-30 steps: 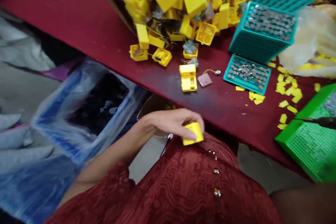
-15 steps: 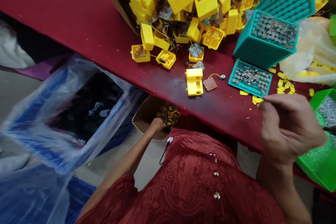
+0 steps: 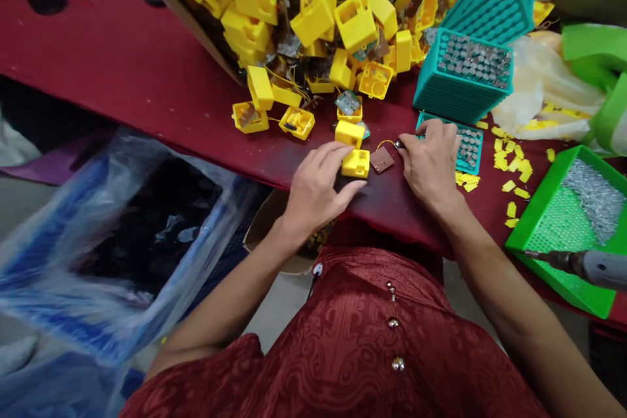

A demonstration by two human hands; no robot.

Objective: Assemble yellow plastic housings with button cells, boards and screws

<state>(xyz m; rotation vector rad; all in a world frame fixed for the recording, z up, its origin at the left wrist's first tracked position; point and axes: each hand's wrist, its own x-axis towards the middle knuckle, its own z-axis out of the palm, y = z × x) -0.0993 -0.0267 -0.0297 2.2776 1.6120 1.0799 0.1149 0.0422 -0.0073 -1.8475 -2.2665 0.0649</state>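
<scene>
My left hand point(image 3: 316, 189) closes around a small yellow plastic case point(image 3: 356, 163) on the red table point(image 3: 147, 65), fingers on its left side and thumb below it. A second yellow case point(image 3: 349, 132) stands just behind it. My right hand point(image 3: 431, 160) lies palm down with fingers spread, its thumb tip touching a small round part on a yellow wire point(image 3: 398, 143). A brown circuit board point(image 3: 381, 159) lies between the two hands. The right fingers partly cover a flat teal tray point(image 3: 471, 150) of metal cells.
A heap of yellow cases point(image 3: 313, 13) spills from a cardboard box at the back. A stack of teal trays point(image 3: 463, 75), a green tray of screws point(image 3: 563, 222), an electric screwdriver point(image 3: 590, 266) and yellow scraps point(image 3: 509, 163) sit right. A plastic-lined bin point(image 3: 147, 228) stands below left.
My left hand came up from the box under the table edge to the yellow case. My right hand moved left from the green tray to the wire part.
</scene>
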